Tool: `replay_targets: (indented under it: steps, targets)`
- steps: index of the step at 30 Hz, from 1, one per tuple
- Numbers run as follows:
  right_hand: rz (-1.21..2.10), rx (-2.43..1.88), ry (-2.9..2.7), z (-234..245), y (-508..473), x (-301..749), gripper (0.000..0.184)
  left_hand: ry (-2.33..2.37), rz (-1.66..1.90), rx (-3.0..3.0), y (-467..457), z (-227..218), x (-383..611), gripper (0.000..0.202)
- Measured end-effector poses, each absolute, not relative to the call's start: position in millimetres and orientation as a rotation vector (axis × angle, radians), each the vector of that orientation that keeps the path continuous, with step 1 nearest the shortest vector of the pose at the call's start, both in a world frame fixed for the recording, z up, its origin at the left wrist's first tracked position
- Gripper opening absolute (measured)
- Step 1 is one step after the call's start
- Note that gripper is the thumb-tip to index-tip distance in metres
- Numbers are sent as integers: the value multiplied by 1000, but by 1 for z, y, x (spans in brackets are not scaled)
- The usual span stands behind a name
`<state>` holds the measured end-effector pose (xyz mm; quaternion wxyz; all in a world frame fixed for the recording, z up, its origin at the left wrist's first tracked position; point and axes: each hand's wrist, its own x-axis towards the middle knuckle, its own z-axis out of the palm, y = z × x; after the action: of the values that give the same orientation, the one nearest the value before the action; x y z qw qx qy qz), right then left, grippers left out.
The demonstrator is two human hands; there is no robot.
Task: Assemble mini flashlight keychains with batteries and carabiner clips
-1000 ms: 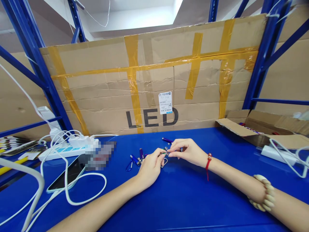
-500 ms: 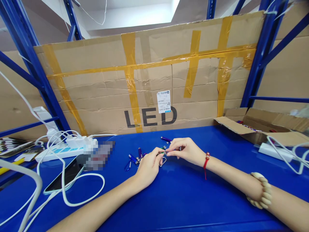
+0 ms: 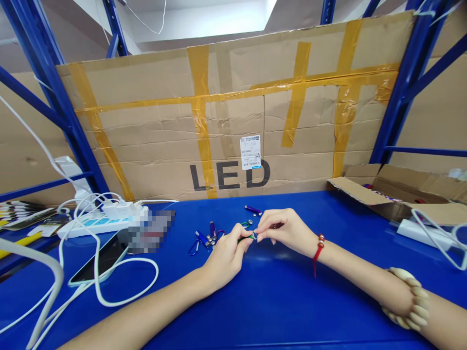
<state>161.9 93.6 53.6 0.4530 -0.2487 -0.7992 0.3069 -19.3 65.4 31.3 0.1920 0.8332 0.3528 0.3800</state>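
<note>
My left hand [image 3: 226, 255] and my right hand [image 3: 282, 228] meet over the blue table [image 3: 277, 301]. Both pinch a small green keychain flashlight [image 3: 246, 238] between their fingertips, the left on its body and the right at its end. Just left of my hands lie blue and purple keychain flashlights [image 3: 204, 238] with a few small button batteries. Another purple flashlight [image 3: 252, 210] lies a little farther back. My right wrist wears a red cord bracelet [image 3: 318, 250].
A taped cardboard sheet marked LED [image 3: 229, 126] stands at the back. On the left are a white power strip [image 3: 98, 221], looping white cables [image 3: 120, 287] and a phone [image 3: 100, 262]. An open cardboard box [image 3: 394, 194] and a second white strip [image 3: 423, 233] sit at the right.
My hands have drawn slightly closer to me and lower on the table, keeping the small flashlight pinched between them. The view shifted a little.
</note>
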Motion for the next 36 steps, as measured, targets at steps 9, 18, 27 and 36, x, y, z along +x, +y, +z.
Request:
replay_targets:
  steps: [9,18,27,36]
  targets:
    - [690,-772,-2035,47,96,165,27,963,1099,2384,68,30,-20,10]
    - [778,-1014,-2020,52,94,162,30,992,1154,2361,69,31,-19,5]
    - [958,-1030,-1963,53,95,161,36,1031,1153,2357,68,33,-19,5]
    - [1008,-1000,-1899,56,96,160,35,1046,1225,2294,69,33,-18,4]
